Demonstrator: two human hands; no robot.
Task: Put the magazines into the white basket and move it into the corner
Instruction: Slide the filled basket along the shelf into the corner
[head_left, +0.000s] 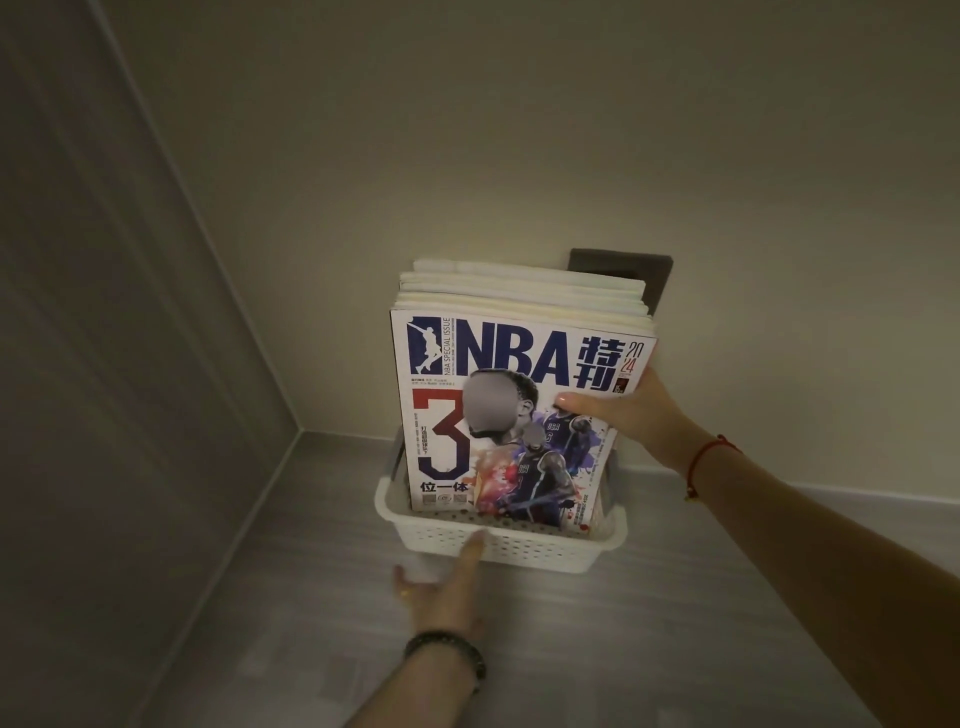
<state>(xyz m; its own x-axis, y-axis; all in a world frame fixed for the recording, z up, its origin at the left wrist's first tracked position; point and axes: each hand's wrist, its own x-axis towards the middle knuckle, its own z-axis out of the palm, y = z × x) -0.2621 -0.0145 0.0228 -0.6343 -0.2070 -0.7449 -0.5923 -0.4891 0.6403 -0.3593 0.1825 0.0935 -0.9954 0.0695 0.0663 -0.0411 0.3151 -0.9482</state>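
A white perforated basket (524, 545) stands on the grey floor close to the wall, a little right of the room corner. Several magazines (519, 358) stand upright in it, the front one with a blue NBA cover. My right hand (623, 410) grips the right edge of the stack, thumb across the front cover. My left hand (447, 582) is flat and open, its fingertips touching the basket's front wall near the left end.
The room corner (301, 431) lies to the left of the basket, where the grey left wall meets the pale back wall. A dark wall plate (649, 280) sits behind the magazines. Grey wood-look floor (675, 623) spreads in front.
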